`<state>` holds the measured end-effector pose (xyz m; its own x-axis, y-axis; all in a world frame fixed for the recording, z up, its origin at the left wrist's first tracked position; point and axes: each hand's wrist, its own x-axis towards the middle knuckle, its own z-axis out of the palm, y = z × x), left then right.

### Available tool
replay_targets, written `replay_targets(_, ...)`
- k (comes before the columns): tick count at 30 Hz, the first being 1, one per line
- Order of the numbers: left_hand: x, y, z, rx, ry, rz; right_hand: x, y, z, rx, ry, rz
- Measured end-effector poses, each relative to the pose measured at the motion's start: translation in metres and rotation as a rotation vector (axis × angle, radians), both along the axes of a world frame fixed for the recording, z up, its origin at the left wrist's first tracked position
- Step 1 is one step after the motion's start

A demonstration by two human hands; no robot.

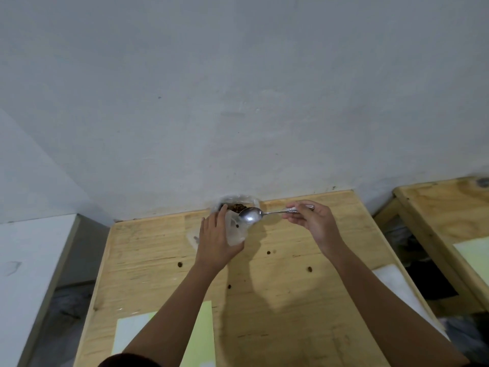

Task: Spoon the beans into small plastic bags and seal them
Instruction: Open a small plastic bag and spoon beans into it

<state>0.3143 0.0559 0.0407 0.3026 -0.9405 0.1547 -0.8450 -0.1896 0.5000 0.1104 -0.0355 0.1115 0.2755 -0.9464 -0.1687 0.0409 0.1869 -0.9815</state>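
Far left: a white flat-topped surface (31, 260), apart from the bench.

Centre: a pale plywood table (291, 300) butted against the grey wall, with a pale green sheet of paper (203, 332) on its near edge. Loose dark beans (180, 265) lay scattered over the boards.

The left hand (215, 239) was seen from the back, its fingers curled round a small clear plastic bag (236, 231) held upright near the table's far edge. The bag held one or two brown beans low down; its mouth faced up.

Just behind it, against the wall, stood a larger open clear bag (225, 201) holding a heap of brown beans (238, 207).

A silver metal spoon (251, 215) hung over the small bag's mouth. Its long axis ran roughly left to right, the bowl pointing left and the handle right. The bowl looked empty, its hollow turned toward the camera.

The right hand (312, 221) pinched the handle's end between thumb and fingertips, the other fingers loosely bent.

Far right: a second plywood table (449, 207), well apart.
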Motion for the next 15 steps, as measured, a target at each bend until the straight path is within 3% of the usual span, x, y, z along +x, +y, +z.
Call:
replay_targets(9, 0.019, 0.032, 0.019, -0.152, 0.334, 0.114, 0.027, 0.006, -0.028, 0.125, -0.045, -0.070)
replay_targets(15, 0.031, 0.055, 0.030, -0.266, 0.503, 0.203, 0.057, 0.017, -0.049, 0.246, 0.028, 0.030)
